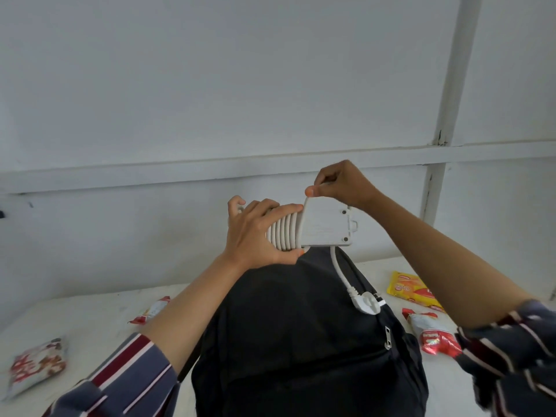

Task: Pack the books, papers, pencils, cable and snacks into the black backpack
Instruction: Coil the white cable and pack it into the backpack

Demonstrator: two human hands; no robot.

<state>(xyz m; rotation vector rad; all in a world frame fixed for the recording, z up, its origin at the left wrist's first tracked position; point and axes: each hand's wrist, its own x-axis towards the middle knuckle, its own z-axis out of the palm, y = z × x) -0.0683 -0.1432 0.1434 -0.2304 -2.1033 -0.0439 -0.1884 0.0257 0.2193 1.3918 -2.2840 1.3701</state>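
A white extension board (326, 225) with its white cable (284, 233) wound round one end is held above the black backpack (301, 341). My left hand (255, 233) grips the coiled part from the left. My right hand (340, 183) pinches the board's top edge. A loose length of cable hangs down, and its white plug (368, 302) lies on the backpack. Snack packets lie on the white table (90, 311): a yellow one (413, 291) and a red-and-silver one (433, 335) on the right, a red-and-white one (152, 310) and another (34, 365) on the left.
A white wall (210, 85) with a horizontal ledge and a vertical white post (451, 85) stands close behind the table. Silver zipper pulls (388, 337) show on the backpack's right side.
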